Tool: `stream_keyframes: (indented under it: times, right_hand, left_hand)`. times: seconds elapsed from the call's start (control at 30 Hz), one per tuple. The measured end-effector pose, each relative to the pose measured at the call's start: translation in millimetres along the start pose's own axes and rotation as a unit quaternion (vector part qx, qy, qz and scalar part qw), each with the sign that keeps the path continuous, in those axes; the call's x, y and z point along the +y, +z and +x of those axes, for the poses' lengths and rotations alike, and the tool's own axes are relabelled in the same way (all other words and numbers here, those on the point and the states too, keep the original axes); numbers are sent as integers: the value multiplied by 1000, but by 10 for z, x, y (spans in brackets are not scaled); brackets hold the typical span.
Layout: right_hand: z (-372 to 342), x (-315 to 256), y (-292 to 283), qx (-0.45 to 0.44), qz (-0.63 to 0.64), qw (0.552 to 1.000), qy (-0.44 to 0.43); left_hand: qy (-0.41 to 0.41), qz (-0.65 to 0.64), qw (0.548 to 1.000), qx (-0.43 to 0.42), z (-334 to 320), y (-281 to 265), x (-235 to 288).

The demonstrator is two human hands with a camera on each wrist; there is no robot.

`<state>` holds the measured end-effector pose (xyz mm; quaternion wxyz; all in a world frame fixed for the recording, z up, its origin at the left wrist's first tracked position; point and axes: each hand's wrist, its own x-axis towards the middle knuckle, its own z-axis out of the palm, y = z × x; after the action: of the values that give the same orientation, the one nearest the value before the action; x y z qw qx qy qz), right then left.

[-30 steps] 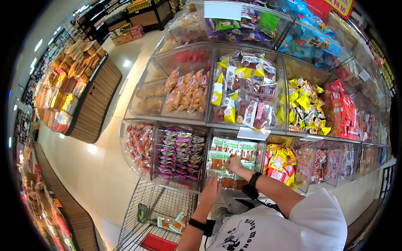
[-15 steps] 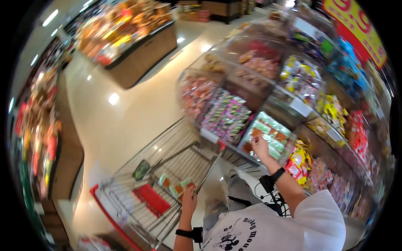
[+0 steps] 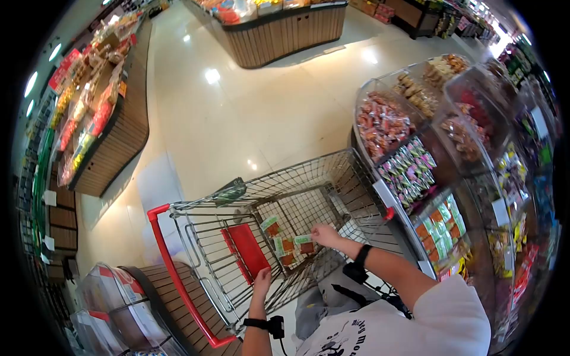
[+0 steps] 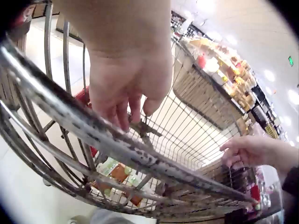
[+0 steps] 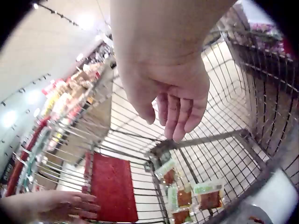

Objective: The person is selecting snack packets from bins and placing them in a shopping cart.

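In the head view my right hand (image 3: 325,235) is over the wire shopping cart (image 3: 297,163). The right wrist view shows this hand (image 5: 170,100) with loosely bent fingers and nothing between them. Several green-and-white packets with brown contents (image 5: 209,196) lie below it in the cart; whether the nearest one rests on the cart floor, I cannot tell. My left hand (image 3: 262,280) hangs beside the red panel (image 3: 246,252), near the cart's side rail. In the left wrist view its relaxed fingers (image 4: 122,109) hold nothing, and the metal rail partly hides their tips.
A dark green item (image 3: 230,194) sits at the cart's far left side. Clear bins of packaged snacks (image 3: 409,172) stand close on the right. The cart's red handle (image 3: 172,270) is at the left. Wood-sided displays (image 3: 285,38) stand beyond, across the shiny floor.
My right hand has moved left from the snack bin to over the cart. My left hand has stayed near the cart's side. The view has turned left, bringing the cart to the middle.
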<state>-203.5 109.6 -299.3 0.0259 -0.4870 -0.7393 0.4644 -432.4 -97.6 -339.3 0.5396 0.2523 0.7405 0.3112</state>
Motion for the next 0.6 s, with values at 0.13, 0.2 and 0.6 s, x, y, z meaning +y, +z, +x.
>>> stream_keyframes:
  times: [0.13,0.2,0.6]
  right_hand:
    - [697,152,329,-193,-106,973,74]
    - [987,349,550,-287,-169,935,123]
    - [1593,1093,1431,-281,-208,932,94]
  left_hand:
    - [-65,63,996,9,142,78,101]
    - [-51,49,997,15,185,53,114]
    - [-125,83,988,25,368,7,427]
